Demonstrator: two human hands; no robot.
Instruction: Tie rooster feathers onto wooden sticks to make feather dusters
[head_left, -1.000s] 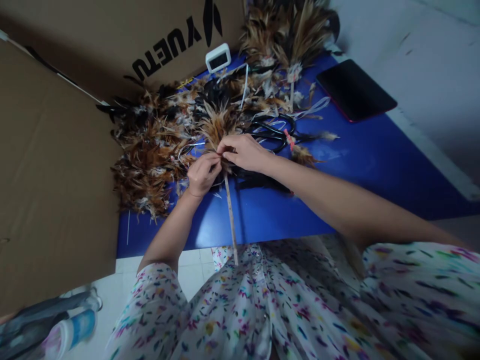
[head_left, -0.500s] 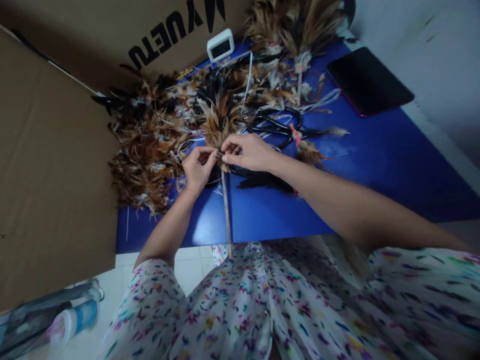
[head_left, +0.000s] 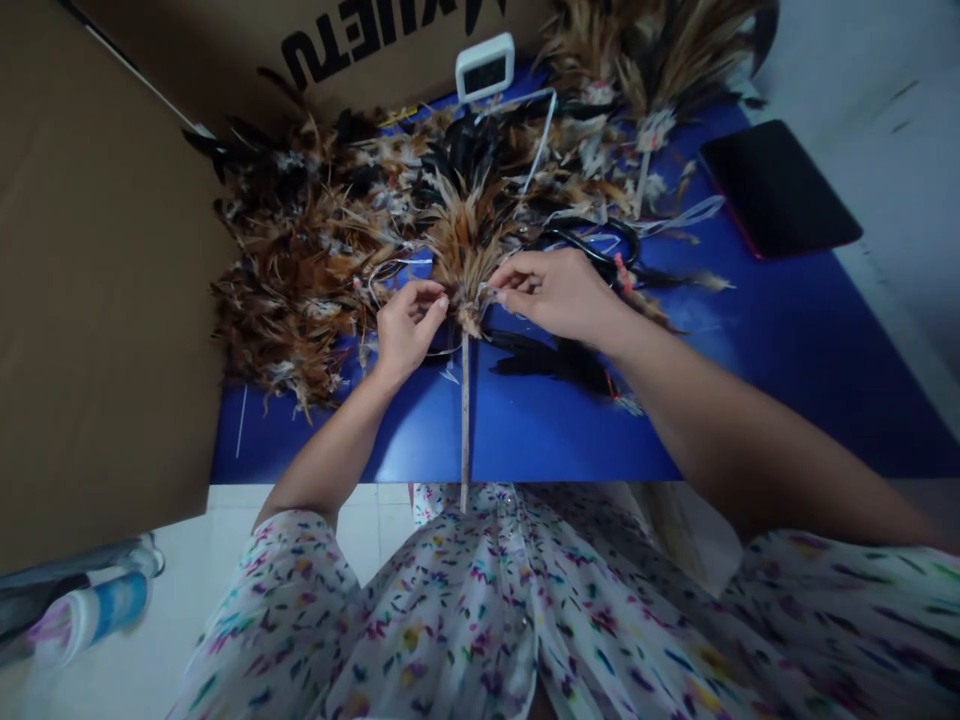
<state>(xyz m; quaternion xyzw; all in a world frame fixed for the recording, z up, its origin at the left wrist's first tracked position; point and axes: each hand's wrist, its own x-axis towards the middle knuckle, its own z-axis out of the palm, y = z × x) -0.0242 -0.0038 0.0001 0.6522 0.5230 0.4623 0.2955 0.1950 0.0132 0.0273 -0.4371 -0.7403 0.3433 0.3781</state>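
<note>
A bundle of brown and black feathers (head_left: 466, 235) is gathered round the top of a thin wooden stick (head_left: 465, 420), which runs down over the table edge toward my lap. My left hand (head_left: 409, 328) is just left of the bundle's base, thumb and fingers pinched; anything between them is too small to make out. On the other side, my right hand (head_left: 559, 292) pinches a thin pale string (head_left: 487, 291) close to the feathers. Black feathers (head_left: 544, 362) with a red tie lie below my right hand. Black-handled scissors (head_left: 628, 240) are partly hidden behind it.
Loose brown feathers (head_left: 292, 270) cover the left of the blue table (head_left: 757, 400). Cardboard (head_left: 105, 280) walls the left and back. A white digital clock (head_left: 485, 68), feather dusters (head_left: 652, 80) and a dark tablet (head_left: 780, 190) lie farther back. A tub (head_left: 112, 610) is on the floor.
My hands have moved apart from their meeting point at the bundle's base, one to each side. The view has shifted, and the stick now stands straighter in it.
</note>
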